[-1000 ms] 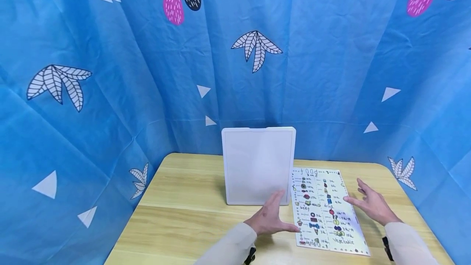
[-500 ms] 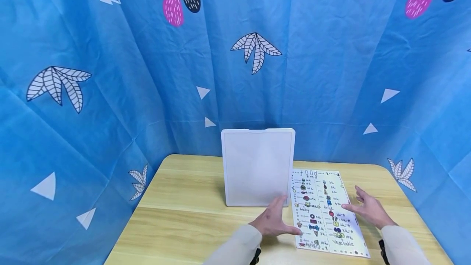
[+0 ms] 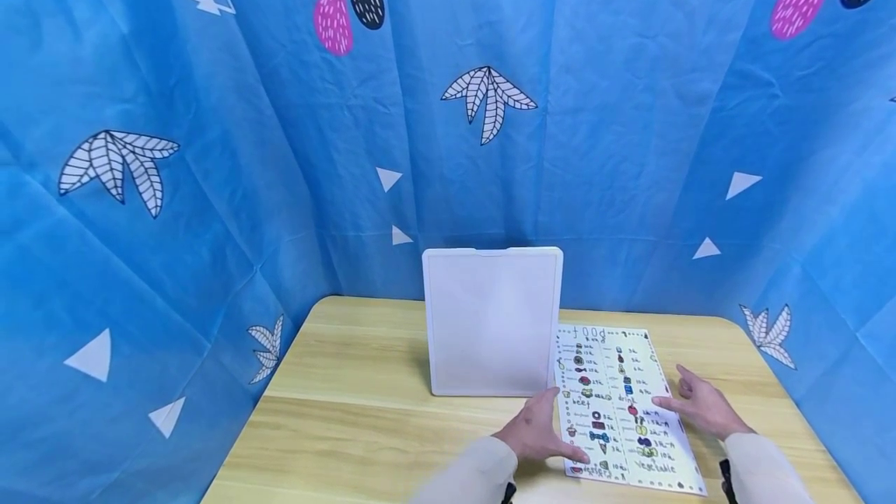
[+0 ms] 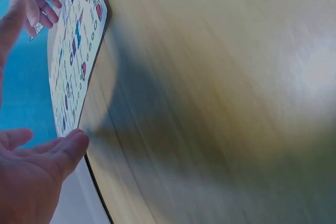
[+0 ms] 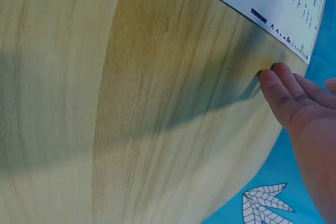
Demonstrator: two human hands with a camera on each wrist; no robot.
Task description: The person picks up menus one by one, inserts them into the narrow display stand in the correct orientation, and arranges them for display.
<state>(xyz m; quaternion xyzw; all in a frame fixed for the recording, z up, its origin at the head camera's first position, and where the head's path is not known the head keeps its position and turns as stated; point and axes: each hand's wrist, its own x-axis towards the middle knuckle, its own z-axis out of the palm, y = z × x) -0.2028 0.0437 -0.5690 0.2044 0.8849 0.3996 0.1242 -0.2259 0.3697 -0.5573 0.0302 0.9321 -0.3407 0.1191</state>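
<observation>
A white menu sheet (image 3: 616, 364) headed "food", with small coloured drawings and handwritten prices, lies on the table. My left hand (image 3: 535, 428) is by its left edge, fingers pointing forward and thumb spread over the lower left of the sheet in the head view. On the other side is my right hand (image 3: 708, 406), its thumb overlapping the sheet's right edge. Neither hand grips anything. In the left wrist view the left hand's fingertips (image 4: 77, 139) come right to the sheet's border. The right wrist view has the right hand's fingertips (image 5: 270, 77) just off the sheet's edge.
A white square panel (image 3: 493, 321) with a rim and a notched top edge stands upright behind the left hand, beside the sheet. The light wooden table (image 3: 364, 379) extends to the left. Blue patterned curtain (image 3: 483, 185) encloses the back and sides.
My left hand has moved right, from in front of the white panel to the menu sheet's left edge. My right hand has shifted only slightly. Sheet and panel stay in place.
</observation>
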